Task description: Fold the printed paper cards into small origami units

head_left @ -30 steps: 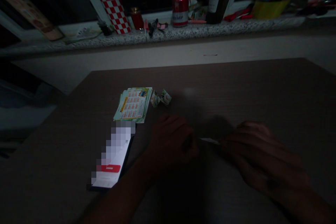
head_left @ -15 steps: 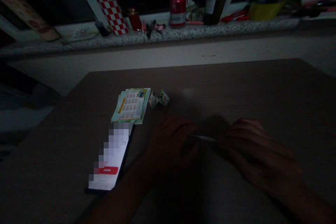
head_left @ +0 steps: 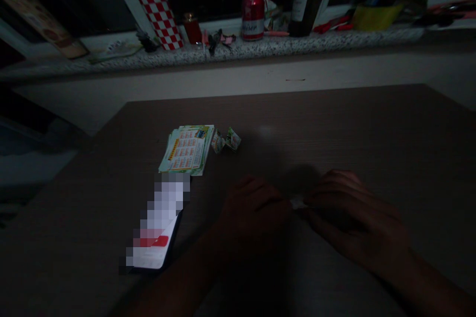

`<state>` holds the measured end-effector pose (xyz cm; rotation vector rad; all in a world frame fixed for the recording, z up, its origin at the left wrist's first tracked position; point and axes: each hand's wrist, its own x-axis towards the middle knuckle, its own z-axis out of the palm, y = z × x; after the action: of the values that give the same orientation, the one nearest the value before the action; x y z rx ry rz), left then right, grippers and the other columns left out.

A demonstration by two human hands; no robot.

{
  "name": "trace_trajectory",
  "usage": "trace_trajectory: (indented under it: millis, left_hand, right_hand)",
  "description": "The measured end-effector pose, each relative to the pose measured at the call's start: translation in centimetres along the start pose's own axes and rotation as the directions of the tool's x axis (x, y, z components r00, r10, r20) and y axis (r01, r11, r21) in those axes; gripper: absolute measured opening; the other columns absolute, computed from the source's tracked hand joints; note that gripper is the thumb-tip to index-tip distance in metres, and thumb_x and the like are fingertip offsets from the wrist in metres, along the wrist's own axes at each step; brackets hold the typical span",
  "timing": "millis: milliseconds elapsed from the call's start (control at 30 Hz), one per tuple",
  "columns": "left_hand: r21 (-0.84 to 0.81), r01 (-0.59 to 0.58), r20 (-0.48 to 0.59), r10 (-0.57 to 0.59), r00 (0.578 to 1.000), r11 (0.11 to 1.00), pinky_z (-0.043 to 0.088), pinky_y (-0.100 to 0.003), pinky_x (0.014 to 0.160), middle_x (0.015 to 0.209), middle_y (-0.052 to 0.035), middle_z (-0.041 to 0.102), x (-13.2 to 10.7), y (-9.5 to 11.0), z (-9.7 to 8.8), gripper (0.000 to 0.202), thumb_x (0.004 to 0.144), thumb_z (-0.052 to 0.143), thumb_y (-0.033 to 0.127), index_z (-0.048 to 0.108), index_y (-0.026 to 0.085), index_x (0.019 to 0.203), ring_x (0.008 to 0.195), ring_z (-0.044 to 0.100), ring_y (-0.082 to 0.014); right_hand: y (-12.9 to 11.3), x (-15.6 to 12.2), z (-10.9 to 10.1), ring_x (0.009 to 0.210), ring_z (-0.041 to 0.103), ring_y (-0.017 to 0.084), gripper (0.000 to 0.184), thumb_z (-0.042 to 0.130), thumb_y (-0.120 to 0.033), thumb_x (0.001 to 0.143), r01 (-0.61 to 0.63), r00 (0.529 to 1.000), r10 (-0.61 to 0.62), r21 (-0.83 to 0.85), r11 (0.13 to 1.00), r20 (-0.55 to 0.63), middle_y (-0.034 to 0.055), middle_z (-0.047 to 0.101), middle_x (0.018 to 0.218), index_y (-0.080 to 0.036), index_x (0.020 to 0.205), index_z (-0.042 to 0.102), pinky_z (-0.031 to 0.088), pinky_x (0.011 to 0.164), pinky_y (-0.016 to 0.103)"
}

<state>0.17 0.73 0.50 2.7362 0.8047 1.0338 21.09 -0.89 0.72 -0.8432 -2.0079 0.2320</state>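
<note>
The scene is dim. My left hand (head_left: 253,208) and my right hand (head_left: 345,213) rest low on the brown table (head_left: 334,129), fingers curled. Both pinch a small pale piece of paper (head_left: 297,203) between them; only a sliver of it shows. To the left of my left hand lies a lit phone (head_left: 158,237) with a white screen and a red bar. Beyond it sits a stack of green printed cards (head_left: 188,148). Two small folded paper pieces (head_left: 225,140) lie just right of the stack.
Behind the table runs a speckled stone sill (head_left: 260,47). On it stand a red can (head_left: 253,16), a dark bottle (head_left: 303,0), a small red jar (head_left: 192,27), a red-and-white checked object (head_left: 161,17) and assorted clutter. The table's left edge drops to a dark floor.
My hands have drawn closer together, so less of the pale paper shows between them. My left hand has shifted slightly toward me and to the right.
</note>
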Motion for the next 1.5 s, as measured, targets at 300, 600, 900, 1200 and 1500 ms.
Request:
trace_trajectory:
  millis: [300, 600, 900, 1200, 1500]
  left_hand:
    - [0.023, -0.015, -0.009, 0.015, 1.000, 1.000, 0.040, -0.030, 0.065, 0.073, 0.0003, 0.066, 0.0, 0.2, -0.1, 0.006, 0.084, 0.059, 0.014, 0.064, 0.018, 0.081, 0.067, 0.054, -0.0125]
    - [-0.009, 0.069, -0.059, -0.069, 0.996, 0.998, 0.043, -0.032, 0.070, 0.077, -0.0030, 0.068, 0.5, 0.6, -0.4, 0.004, 0.082, 0.060, 0.015, 0.063, 0.016, 0.079, 0.073, 0.056, -0.0152]
    - [-0.007, 0.014, -0.040, -0.014, 0.999, 1.000, 0.041, -0.033, 0.068, 0.072, -0.0027, 0.065, 0.8, 0.8, -0.2, 0.010, 0.080, 0.057, 0.014, 0.060, 0.017, 0.071, 0.068, 0.054, -0.0149]
    - [0.018, 0.021, 0.005, -0.021, 1.000, 1.000, 0.039, -0.031, 0.064, 0.067, -0.0015, 0.060, 0.8, 0.6, -0.2, 0.011, 0.079, 0.055, 0.015, 0.057, 0.017, 0.067, 0.065, 0.050, -0.0141]
    - [0.064, 0.083, 0.000, -0.084, 0.997, 0.994, 0.038, -0.031, 0.064, 0.069, -0.0012, 0.060, 0.3, -0.4, -0.7, 0.007, 0.076, 0.057, 0.014, 0.056, 0.017, 0.069, 0.066, 0.050, -0.0144]
  right_hand:
    - [0.2, -0.2, -0.1, 0.078, 0.065, 0.021, 0.025, 0.070, -0.002, 0.071, 0.032, 0.999, -0.033, 0.024, 0.999, 0.022, 0.0050, 0.069, 0.078, -0.016, 0.091, 0.064, 0.050, 0.076, 0.042]
    - [-0.2, 0.4, -0.5, 0.070, 0.066, 0.019, 0.018, 0.068, -0.003, 0.074, 0.091, 0.995, -0.091, -0.006, 0.996, 0.036, 0.0037, 0.071, 0.075, -0.017, 0.086, 0.067, 0.051, 0.071, 0.040]
    - [-0.2, -0.6, 0.3, 0.078, 0.065, 0.019, 0.013, 0.064, -0.007, 0.080, 0.181, 0.976, -0.168, -0.083, 0.980, 0.139, 0.0042, 0.073, 0.084, -0.015, 0.091, 0.065, 0.048, 0.078, 0.040]
    - [0.0, -1.0, 0.1, 0.079, 0.066, 0.018, 0.016, 0.064, -0.011, 0.081, 0.188, 0.960, -0.150, -0.148, 0.971, 0.235, 0.0003, 0.074, 0.087, -0.020, 0.094, 0.064, 0.048, 0.080, 0.041]
    - [-0.5, -0.4, -0.3, 0.073, 0.069, 0.020, 0.014, 0.069, -0.010, 0.076, 0.166, 0.983, -0.144, -0.222, 0.961, 0.110, 0.0033, 0.075, 0.080, -0.019, 0.086, 0.067, 0.048, 0.077, 0.043]
